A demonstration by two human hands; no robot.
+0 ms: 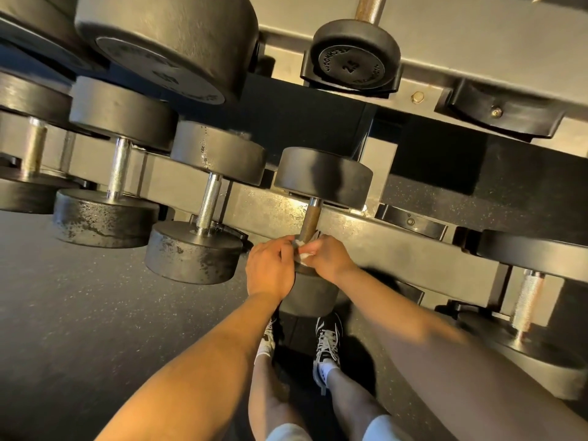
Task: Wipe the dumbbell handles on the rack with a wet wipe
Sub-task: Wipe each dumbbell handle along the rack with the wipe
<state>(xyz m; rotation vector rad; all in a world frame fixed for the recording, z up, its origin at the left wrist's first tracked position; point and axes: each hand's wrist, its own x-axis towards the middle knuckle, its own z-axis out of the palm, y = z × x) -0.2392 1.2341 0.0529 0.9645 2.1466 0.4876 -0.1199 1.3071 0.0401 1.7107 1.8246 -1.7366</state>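
Your left hand [270,268] and right hand [327,256], fingers curled, are pinching the wet wipe [304,256] round the centre-frame handle [310,222]; the left-side handles [208,202] are likely waiting.

Black-and-white sneakers [328,340] and white socks [327,373] on dark speckled rubber floor [95,313]

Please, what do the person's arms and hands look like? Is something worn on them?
The left hand and the right hand are bare: no gloves, no watch or bracelet visible. Both forearms are uncovered; no sleeves in view.
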